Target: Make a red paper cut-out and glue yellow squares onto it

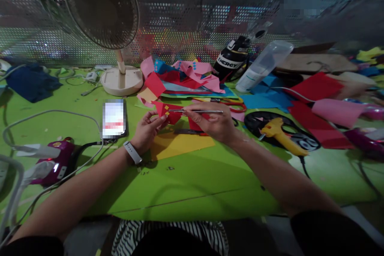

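Observation:
My left hand [149,128] pinches a folded piece of red paper [174,117] by its left edge. Small yellow diamonds [167,108] sit on the red paper near my left fingers. My right hand [214,122] is closed around slim metal tweezers [204,111], whose tip points left and reaches the yellow diamonds; whether it grips one I cannot tell. Beneath my hands lies a sheet of yellow paper [180,146], with dark-bladed scissors [190,132] on its upper edge, partly hidden by my right hand.
On the green table [192,192] are a lit phone [114,118], a fan [121,80], and a purple power strip [58,162] with cables at left. Coloured paper scraps [186,76], a black bottle [231,60] and a clear bottle [264,66] stand behind. A yellow glue gun [282,134] lies right.

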Motion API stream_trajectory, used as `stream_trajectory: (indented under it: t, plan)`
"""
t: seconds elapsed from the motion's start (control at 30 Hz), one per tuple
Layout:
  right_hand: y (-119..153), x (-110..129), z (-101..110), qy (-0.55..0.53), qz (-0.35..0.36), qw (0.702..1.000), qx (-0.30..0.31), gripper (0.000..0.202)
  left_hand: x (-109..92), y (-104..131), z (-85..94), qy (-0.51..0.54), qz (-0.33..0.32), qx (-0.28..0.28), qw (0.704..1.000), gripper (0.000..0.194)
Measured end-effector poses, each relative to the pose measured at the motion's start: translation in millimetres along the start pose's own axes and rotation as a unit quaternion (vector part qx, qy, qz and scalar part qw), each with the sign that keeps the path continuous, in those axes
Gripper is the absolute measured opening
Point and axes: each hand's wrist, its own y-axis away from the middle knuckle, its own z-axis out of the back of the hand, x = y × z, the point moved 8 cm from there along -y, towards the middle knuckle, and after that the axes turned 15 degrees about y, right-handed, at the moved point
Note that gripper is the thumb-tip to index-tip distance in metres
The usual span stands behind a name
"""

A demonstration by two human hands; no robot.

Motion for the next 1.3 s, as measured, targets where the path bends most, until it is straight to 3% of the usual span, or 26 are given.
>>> stream_trajectory:
  t: [0.27,0.47,0.63,1.3]
  plan:
    - [1.0,-10.9,4.3,-0.028,-0.065,0.997,-0.038,0.024,1.1,0.4,-1.3,-0.012,0.007,0.002,1.0,0.04]
    - [-0.5,-24.0,-23.6,0.051,-0.078,0.991,0.095,0.021,1.8,2.4,-2.6,-0.013,0.001,0.008,1.0,0.041]
    - [4.6,-30.8,-31.6,0.023,-0.114,0.984,0.134,0.02,2.3,3.7,-2.6,-0.022,0.002,0.002,1.0,0.049]
    - [4.4,-14.3,-30.2,0.019,-0.058,0.988,0.14,0.017,-2.7,7.8,-6.1,-0.079,-0.013,0.003,0.997,0.05]
